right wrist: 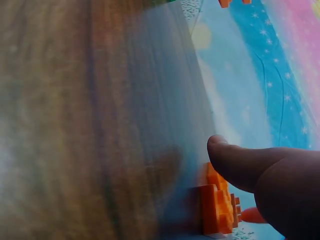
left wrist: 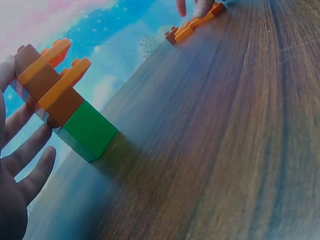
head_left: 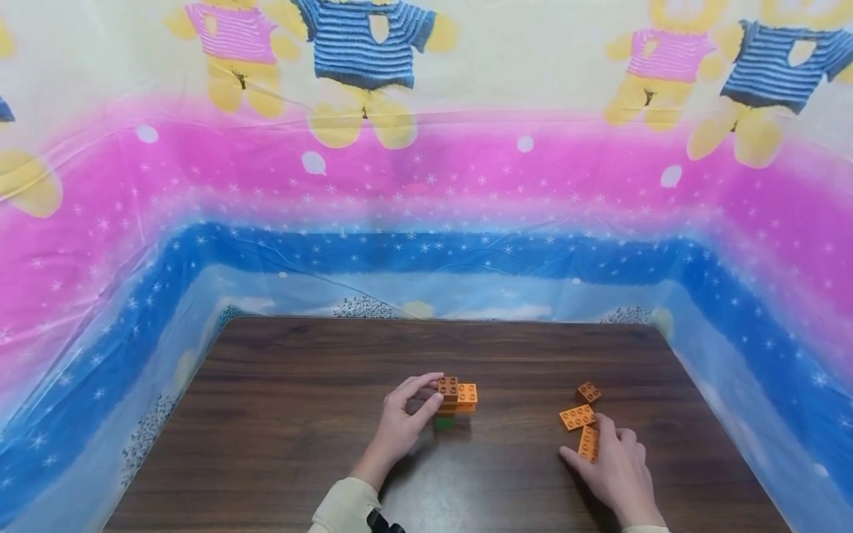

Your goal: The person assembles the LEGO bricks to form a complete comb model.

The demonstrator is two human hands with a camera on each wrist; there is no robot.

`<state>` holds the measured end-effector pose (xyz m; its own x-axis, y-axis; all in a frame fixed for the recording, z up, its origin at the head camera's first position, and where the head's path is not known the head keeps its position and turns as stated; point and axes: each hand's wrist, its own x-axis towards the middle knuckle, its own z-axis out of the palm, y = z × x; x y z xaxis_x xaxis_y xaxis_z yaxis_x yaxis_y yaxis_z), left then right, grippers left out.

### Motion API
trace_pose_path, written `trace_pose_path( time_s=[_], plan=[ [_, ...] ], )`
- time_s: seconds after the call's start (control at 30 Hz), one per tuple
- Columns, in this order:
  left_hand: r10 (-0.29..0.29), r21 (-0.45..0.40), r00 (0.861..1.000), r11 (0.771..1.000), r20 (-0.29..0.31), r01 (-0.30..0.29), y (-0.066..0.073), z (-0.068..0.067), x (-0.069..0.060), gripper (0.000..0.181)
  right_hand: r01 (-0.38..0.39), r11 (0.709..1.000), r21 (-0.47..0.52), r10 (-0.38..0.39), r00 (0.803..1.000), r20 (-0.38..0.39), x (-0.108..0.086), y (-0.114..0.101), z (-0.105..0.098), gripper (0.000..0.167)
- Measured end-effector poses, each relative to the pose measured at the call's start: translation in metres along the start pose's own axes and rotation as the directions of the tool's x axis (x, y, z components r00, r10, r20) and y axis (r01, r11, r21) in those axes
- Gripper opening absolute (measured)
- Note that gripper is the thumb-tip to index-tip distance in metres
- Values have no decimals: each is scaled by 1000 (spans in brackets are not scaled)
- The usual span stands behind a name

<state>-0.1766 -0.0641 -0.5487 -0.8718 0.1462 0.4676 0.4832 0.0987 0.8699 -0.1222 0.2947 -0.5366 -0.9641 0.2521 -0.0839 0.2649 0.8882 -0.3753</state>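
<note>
Your left hand is clamped lightly on the brick tower, thumb and forefinger pinching the top brown brick from its near-left and far-left sides. The tower stands upright on the bench, just to the right of that hand's fingertips. Below the top brick, orange and brown bricks alternate down to a green brick at the base, and the two orange bricks stick out on the side away from your left hand.

Your right hand has its thumb and forefinger apart, with an orange brick lying between them; you cannot tell whether the forefinger touches it. Just beyond those fingertips lies a second orange brick, and past that, farthest from the hand, a small brown brick.

A pale sleeve covers your left wrist. Ahead of both hands, past the bench's far edge, hangs a printed cloth in pink and blue.
</note>
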Motion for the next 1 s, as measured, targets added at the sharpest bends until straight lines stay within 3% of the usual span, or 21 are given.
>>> trace_pose_path(
  time_s=[0.2,0.6,0.8,1.0],
  plan=[
    [-7,9,1000,1000,3,7,0,0,0,34,-30,999,-12,29,999,-22,0,1,5,103],
    [-16,10,1000,1000,1,16,-1,0,0,33,-35,999,-30,34,999,-17,3,10,3,76],
    [3,3,1000,1000,0,-3,-2,1,0,34,-51,999,-4,51,998,-37,3,10,2,61],
    [25,-7,1000,1000,1,-25,-3,1,0,33,-58,998,3,58,998,-36,2,10,1,56]
  ],
)
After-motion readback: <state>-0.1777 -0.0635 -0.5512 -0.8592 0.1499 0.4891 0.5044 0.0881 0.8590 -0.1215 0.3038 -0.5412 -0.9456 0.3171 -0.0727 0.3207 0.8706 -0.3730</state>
